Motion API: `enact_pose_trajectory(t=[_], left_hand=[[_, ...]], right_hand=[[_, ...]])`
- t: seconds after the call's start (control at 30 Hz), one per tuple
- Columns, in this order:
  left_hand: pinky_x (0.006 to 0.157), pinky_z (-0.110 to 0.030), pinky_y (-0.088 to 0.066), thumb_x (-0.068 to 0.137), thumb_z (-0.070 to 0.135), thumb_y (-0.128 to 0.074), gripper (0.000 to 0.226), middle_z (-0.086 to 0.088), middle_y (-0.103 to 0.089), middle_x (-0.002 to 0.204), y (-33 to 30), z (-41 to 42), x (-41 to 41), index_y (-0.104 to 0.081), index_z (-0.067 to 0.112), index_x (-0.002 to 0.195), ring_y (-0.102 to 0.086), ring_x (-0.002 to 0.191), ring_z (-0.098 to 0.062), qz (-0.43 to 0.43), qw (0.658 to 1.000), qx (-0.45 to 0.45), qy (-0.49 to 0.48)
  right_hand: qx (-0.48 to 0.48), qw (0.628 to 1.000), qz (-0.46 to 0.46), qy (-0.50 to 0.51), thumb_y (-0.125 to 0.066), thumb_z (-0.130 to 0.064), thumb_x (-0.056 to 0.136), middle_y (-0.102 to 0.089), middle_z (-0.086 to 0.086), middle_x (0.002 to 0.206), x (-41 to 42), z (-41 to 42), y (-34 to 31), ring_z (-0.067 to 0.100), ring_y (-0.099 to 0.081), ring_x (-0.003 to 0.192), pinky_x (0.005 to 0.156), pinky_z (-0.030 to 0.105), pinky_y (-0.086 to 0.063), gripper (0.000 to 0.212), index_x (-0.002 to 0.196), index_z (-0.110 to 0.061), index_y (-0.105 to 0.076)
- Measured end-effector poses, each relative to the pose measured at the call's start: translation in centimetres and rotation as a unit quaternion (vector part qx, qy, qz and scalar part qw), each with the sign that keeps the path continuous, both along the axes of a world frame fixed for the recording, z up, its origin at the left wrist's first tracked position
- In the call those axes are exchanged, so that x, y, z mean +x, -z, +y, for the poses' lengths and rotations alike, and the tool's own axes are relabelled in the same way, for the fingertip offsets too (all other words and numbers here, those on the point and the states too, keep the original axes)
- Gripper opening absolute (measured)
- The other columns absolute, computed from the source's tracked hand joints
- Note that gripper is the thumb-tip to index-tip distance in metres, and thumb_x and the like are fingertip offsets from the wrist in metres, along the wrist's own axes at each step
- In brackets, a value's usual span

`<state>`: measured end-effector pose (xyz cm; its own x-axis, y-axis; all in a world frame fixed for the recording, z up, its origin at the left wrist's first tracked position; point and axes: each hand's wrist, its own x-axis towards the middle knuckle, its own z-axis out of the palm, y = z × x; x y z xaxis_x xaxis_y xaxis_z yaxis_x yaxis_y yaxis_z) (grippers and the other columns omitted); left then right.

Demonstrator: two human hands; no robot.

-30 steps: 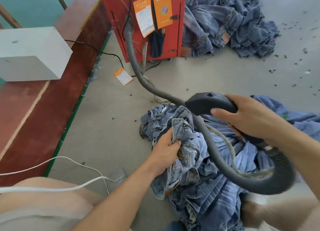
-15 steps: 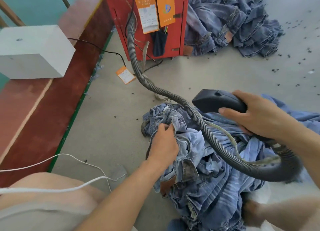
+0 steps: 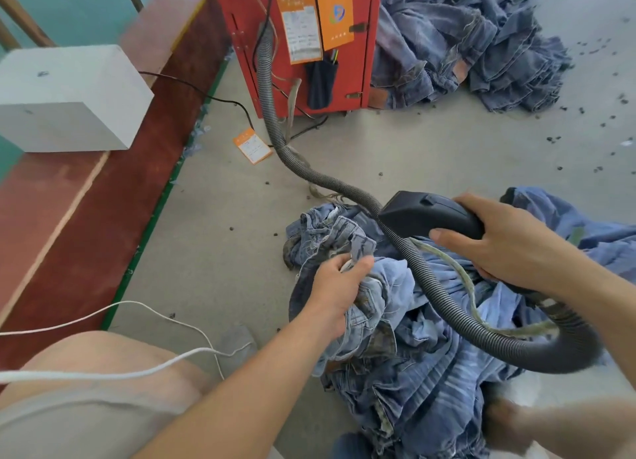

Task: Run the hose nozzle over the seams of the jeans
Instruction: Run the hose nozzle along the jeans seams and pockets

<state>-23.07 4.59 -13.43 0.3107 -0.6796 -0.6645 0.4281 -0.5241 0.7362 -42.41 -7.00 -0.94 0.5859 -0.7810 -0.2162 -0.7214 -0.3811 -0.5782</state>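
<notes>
A heap of blue jeans (image 3: 413, 355) lies on the grey floor in front of me. My left hand (image 3: 335, 290) grips a bunched fold of the denim near the waistband. My right hand (image 3: 509, 248) holds the black hose nozzle (image 3: 423, 214), whose mouth points left just above the jeans' waistband. The grey ribbed hose (image 3: 433, 286) loops under my right wrist, crosses the jeans and runs up to the red machine (image 3: 303, 42).
A second pile of jeans (image 3: 475, 42) lies behind the red machine at the upper right. A white block (image 3: 69, 100) sits on the red-brown ledge at the left. A white cord (image 3: 137, 372) crosses my knee. An orange tag (image 3: 253, 145) and dark specks lie on the floor.
My right hand has lifted the nozzle a little up and to the right. My left hand has shifted its hold on the denim fold, and the waistband part now stands more exposed.
</notes>
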Motion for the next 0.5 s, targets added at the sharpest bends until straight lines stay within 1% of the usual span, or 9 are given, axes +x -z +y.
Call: enact_pose_trajectory(t=[0.07,0.17,0.23,0.3,0.33,0.37,0.4,0.43,0.5], left_hand=[[0.086,-0.043,-0.063,0.089,0.025,-0.08,0.012,-0.003,-0.08,0.095,0.3,0.1,-0.2,-0.075,0.021,0.1,-0.077,0.092,-0.023,-0.018,1.0,-0.002,-0.017],[0.076,-0.036,-0.064,0.087,0.022,-0.081,0.009,-0.003,-0.08,0.088,0.5,0.1,-0.3,-0.075,0.02,0.093,-0.076,0.083,-0.019,-0.039,0.998,-0.019,-0.037],[0.074,-0.033,-0.063,0.086,0.02,-0.081,0.005,-0.003,-0.08,0.088,0.5,0.0,-0.4,-0.076,0.021,0.087,-0.075,0.08,-0.018,-0.049,0.997,-0.036,-0.041],[0.08,-0.036,-0.064,0.086,0.02,-0.082,0.007,-0.002,-0.08,0.091,0.3,0.0,-0.6,-0.078,0.024,0.089,-0.076,0.088,-0.021,-0.055,0.997,-0.057,-0.019],[0.084,-0.039,-0.063,0.085,0.022,-0.083,0.01,-0.001,-0.08,0.094,0.3,-0.1,-0.7,-0.079,0.026,0.093,-0.076,0.094,-0.023,-0.063,0.996,-0.066,-0.001],[0.088,-0.041,-0.062,0.084,0.022,-0.084,0.013,0.0,-0.08,0.095,0.3,0.0,-0.9,-0.079,0.027,0.096,-0.075,0.097,-0.024,-0.07,0.995,-0.073,0.014],[0.09,-0.043,-0.062,0.084,0.021,-0.085,0.016,0.0,-0.08,0.096,0.3,0.0,-1.1,-0.079,0.027,0.098,-0.075,0.099,-0.025,-0.072,0.994,-0.078,0.021],[0.091,-0.044,-0.062,0.084,0.019,-0.084,0.017,0.0,-0.08,0.096,0.2,0.1,-1.2,-0.079,0.026,0.099,-0.075,0.098,-0.025,-0.067,0.995,-0.078,0.017],[0.091,-0.043,-0.062,0.084,0.017,-0.085,0.022,0.002,-0.08,0.097,0.2,0.1,-1.0,-0.078,0.023,0.104,-0.076,0.096,-0.021,-0.057,0.996,-0.072,0.001]], right_hand=[[-0.01,1.0,0.013,-0.007,-0.064,-0.059,0.088,-0.063,-0.004,0.061,-0.2,0.1,0.2,0.01,-0.061,0.046,0.042,0.027,-0.051,0.022,0.097,-0.041,-0.055],[-0.015,0.999,0.032,-0.014,-0.059,-0.066,0.084,-0.063,-0.006,0.066,-0.7,0.3,0.6,0.006,-0.062,0.051,0.044,0.024,-0.049,0.023,0.096,-0.048,-0.052],[-0.003,0.999,0.047,-0.028,-0.057,-0.069,0.082,-0.064,-0.009,0.07,-0.6,0.7,0.7,0.004,-0.063,0.055,0.047,0.022,-0.048,0.025,0.097,-0.05,-0.051],[0.013,0.998,0.052,-0.043,-0.057,-0.069,0.082,-0.065,-0.023,0.077,0.0,1.0,1.1,-0.001,-0.062,0.057,0.046,0.018,-0.045,0.025,0.096,-0.049,-0.051],[0.012,0.998,0.053,-0.045,-0.056,-0.067,0.083,-0.065,-0.024,0.075,0.4,1.1,1.4,-0.005,-0.061,0.057,0.044,0.017,-0.043,0.024,0.095,-0.047,-0.051],[0.005,0.998,0.055,-0.039,-0.056,-0.065,0.085,-0.065,-0.016,0.069,0.9,1.1,1.7,-0.006,-0.061,0.057,0.042,0.018,-0.04,0.022,0.094,-0.045,-0.05],[-0.008,0.998,0.057,-0.024,-0.057,-0.063,0.087,-0.062,-0.009,0.064,1.3,1.0,2.0,-0.003,-0.061,0.055,0.044,0.017,-0.036,0.021,0.094,-0.044,-0.05],[-0.024,0.998,0.06,-0.001,-0.057,-0.06,0.09,-0.06,-0.009,0.066,1.5,0.7,2.2,0.003,-0.06,0.053,0.046,0.022,-0.037,0.022,0.096,-0.041,-0.051],[-0.05,0.996,0.06,0.048,-0.057,-0.06,0.091,-0.062,-0.006,0.072,1.4,0.2,2.1,0.007,-0.06,0.054,0.048,0.029,-0.042,0.027,0.102,-0.035,-0.052]])
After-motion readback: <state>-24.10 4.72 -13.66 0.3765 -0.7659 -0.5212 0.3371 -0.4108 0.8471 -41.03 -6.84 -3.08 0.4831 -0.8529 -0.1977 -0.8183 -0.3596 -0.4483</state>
